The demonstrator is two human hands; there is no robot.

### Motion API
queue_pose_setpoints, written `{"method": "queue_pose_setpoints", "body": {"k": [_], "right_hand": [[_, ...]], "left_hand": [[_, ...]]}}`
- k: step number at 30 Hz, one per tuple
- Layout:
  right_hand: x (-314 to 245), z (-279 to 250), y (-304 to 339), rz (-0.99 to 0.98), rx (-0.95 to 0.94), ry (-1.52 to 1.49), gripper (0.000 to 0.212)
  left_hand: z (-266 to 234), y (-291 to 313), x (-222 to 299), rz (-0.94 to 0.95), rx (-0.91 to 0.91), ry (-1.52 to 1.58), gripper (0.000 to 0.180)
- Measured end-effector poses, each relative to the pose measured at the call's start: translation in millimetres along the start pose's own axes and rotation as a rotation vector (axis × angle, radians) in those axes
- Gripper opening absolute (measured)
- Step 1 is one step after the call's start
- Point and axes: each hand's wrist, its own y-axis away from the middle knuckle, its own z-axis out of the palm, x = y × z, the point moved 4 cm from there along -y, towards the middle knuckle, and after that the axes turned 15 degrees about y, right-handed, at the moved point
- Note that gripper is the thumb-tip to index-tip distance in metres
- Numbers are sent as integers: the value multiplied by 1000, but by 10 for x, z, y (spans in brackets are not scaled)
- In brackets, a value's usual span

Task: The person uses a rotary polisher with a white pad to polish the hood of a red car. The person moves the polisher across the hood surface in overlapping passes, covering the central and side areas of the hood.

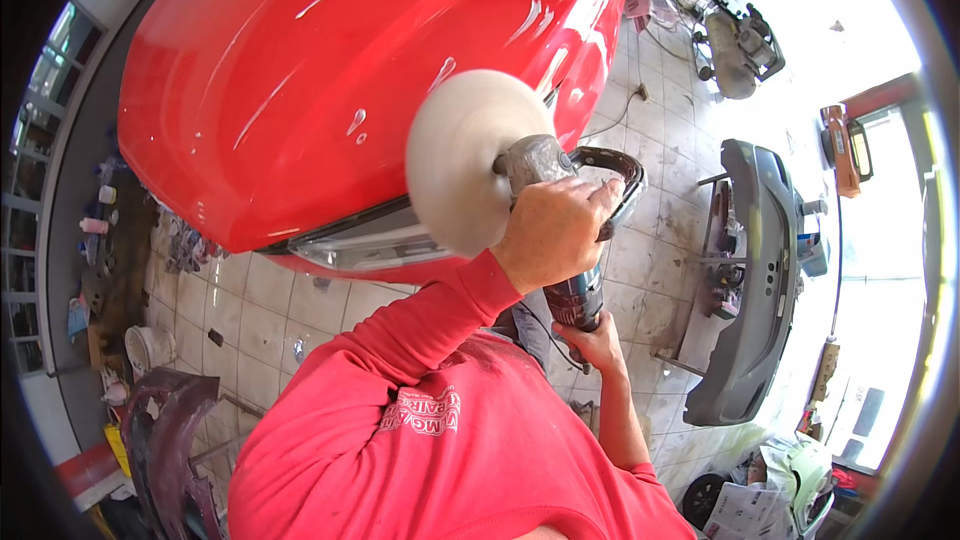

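A power polisher (575,297) with a round white pad (462,155) is in both my hands. The pad is blurred, as if spinning, and is tilted against the front corner of a red car (300,90), by the headlight (370,237). Whether it presses on the paint I cannot tell. My left hand (557,225) is wrapped over the tool's metal head, beside its black loop handle (622,178). Lower down, my right hand (597,342) grips the rear end of the body. Whitish smears (525,15) mark the red paint.
A grey bumper (765,290) rests on a stand at the right. A dark maroon bumper (172,440) is at lower left, near a white bucket (150,348). An air compressor (738,52) stands far right. A cable (622,118) trails over the tiled floor (255,325).
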Motion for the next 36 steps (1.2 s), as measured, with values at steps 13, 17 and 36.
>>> {"method": "queue_pose_setpoints", "body": {"k": [13,17,36], "right_hand": [[-252,-1091,-1521,7,-137,-265,18],[-299,-1474,-1740,33,-163,-138,28],[214,-1187,-1673,-44,-178,-28,30]], "left_hand": [[792,-1994,-893,35,-13,-130,31],[898,-2175,-990,25,24,-150,30],[926,-1541,-688,120,65,-122,49]]}}
